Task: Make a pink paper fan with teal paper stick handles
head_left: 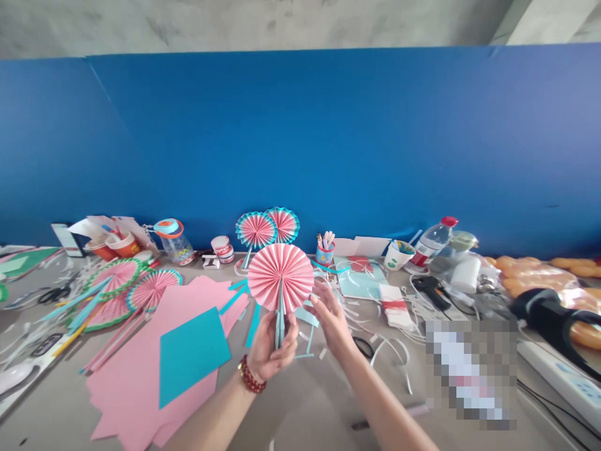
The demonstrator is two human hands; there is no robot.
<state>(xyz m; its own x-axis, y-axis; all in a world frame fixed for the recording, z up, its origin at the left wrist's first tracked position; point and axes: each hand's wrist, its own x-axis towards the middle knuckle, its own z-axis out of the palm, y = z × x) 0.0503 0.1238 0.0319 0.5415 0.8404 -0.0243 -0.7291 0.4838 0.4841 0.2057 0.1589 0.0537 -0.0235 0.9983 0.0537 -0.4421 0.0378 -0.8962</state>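
Observation:
A round pink pleated paper fan (280, 275) with a pale blue handle stands upright in front of me. Wrapped round the handle is my left hand (273, 343), a red beaded bracelet on its wrist. Beside the fan's right rim, my right hand (331, 316) has its fingers apart and holds nothing; whether a fingertip touches the rim I cannot tell. Behind, two pink fans with blue edges (256, 230) lean near the blue wall. To the left lie pink paper sheets (136, 369) with a blue sheet (195, 357) on top.
Several finished fans (154, 289) lie at the left, near scissors (56, 291). Along the wall stand a clear jar (174, 244), a pen cup (325, 252), a paper cup (398, 254) and a bottle (434, 243). A black glue gun (431, 293) and power strip (563, 379) are at right.

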